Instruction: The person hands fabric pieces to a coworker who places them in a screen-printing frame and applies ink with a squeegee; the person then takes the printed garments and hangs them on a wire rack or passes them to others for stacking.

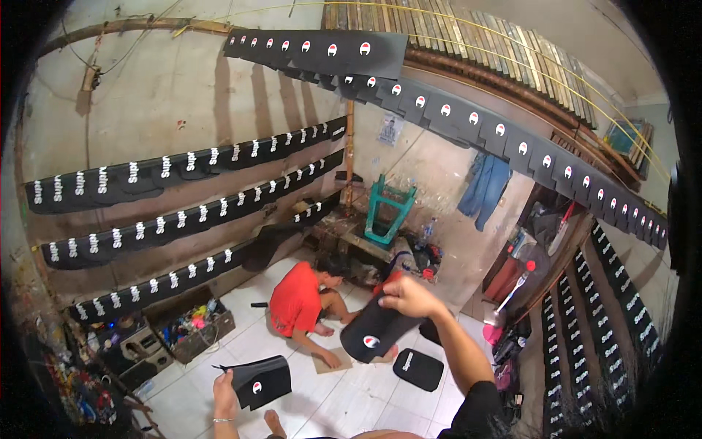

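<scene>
My left hand [225, 395], a bracelet on its wrist, grips the left edge of a black panel [275, 379] with a small round red-and-white emblem. More than one layer seems to be in that hand. My raised right hand [411, 297] pinches the top of another black panel [369, 322], which hangs curled with the same kind of emblem near its lower end. Beneath it on the tiles lies a black rounded panel [418, 369] with white lettering. A co-worker in a red shirt [294, 296] squats in front of me, one hand on a brown board [330, 363].
Rows of black printed panels hang along the left wall [139, 230], overhead [468, 121] and at the right [607, 329]. A green stool [390, 211] stands upturned on a low bench. Crates of clutter [194, 325] sit at the left. Jeans [484, 189] hang on the back wall.
</scene>
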A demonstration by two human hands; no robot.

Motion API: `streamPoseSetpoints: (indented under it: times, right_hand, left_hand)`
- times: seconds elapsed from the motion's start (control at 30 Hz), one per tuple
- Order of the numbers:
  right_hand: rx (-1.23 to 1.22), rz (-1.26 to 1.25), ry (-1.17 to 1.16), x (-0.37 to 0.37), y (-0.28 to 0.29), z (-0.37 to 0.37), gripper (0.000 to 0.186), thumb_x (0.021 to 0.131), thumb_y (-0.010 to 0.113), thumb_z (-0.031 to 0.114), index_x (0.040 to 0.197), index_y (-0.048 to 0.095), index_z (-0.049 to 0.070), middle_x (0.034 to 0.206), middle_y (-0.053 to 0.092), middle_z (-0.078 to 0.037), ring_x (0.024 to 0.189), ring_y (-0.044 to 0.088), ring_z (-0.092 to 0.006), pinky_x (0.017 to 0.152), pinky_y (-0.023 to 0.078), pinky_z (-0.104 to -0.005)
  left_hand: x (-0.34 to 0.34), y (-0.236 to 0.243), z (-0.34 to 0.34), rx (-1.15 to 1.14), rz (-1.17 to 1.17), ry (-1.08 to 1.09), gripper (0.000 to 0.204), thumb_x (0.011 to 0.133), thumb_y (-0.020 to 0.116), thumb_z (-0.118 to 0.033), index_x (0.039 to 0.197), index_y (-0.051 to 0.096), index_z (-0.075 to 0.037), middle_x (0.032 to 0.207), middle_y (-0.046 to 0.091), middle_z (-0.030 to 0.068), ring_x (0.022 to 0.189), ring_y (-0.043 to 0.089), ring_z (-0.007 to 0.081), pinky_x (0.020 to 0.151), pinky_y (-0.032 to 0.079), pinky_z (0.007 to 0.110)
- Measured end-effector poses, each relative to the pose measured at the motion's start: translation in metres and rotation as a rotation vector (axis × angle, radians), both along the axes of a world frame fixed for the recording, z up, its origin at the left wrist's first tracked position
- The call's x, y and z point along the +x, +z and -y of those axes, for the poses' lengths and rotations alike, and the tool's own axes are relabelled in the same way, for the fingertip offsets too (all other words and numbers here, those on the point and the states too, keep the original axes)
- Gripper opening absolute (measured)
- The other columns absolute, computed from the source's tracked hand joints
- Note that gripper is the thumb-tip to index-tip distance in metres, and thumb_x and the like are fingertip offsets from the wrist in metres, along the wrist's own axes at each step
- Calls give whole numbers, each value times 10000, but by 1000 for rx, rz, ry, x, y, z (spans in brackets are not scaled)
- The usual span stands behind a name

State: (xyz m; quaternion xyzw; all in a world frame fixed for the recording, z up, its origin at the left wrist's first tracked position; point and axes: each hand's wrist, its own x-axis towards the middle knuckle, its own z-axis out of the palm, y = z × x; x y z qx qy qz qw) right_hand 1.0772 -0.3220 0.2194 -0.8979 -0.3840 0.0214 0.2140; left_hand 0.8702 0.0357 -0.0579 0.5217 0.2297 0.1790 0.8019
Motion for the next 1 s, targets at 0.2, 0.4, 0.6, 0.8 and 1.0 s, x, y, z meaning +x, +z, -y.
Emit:
streamPoseSetpoints:
  times: [0.2, 0.4, 0.6, 0.8, 1.0]
  right_hand:
    - [396, 263, -37, 104, 214, -78, 233, 748, 653, 192, 613, 539, 41, 566, 452, -2, 562, 415, -111, 541, 374, -308]
    - [1001, 312, -16, 189, 423, -67, 189, 827, 594, 104, 975, 566, -10, 880, 607, -66, 767, 595, -146, 663, 493, -255]
    - [1367, 288, -158, 309, 463, -23, 166, 771, 633, 57, 900, 609, -45, 804, 609, -98, 675, 564, -174, 580, 460, -289]
    - [1320, 472, -37, 331, 449, -13, 233, 773, 654, 125, 915, 620, -57, 862, 626, -117, 741, 562, -163, 653, 437, -249]
    - [1363, 803, -140, 288, 410, 9, 290, 842, 589, 271, 856, 623, -17, 820, 629, -61, 668, 558, -114, 600, 439, -233]
  left_hand:
    - [116, -52, -87, -49, 55, 145, 179, 866, 545, -179, 806, 531, -10, 776, 495, 7, 739, 444, 102, 702, 383, 253]
    - [211, -39, -122, 64, 69, 178, 327, 862, 539, -246, 925, 526, 75, 912, 542, 83, 891, 473, 153, 812, 367, 284]
    - [264, -32, -106, 61, 66, 189, 282, 877, 506, -219, 885, 552, 60, 863, 541, 59, 830, 470, 146, 779, 367, 282]
    - [293, -1, -54, 122, -30, 293, 267, 883, 506, -211, 896, 559, 50, 852, 573, 64, 791, 510, 149, 747, 397, 278]
    - [346, -6, -17, -19, 89, -30, 253, 878, 482, -178, 963, 529, 56, 904, 604, 133, 861, 569, 205, 827, 420, 294]
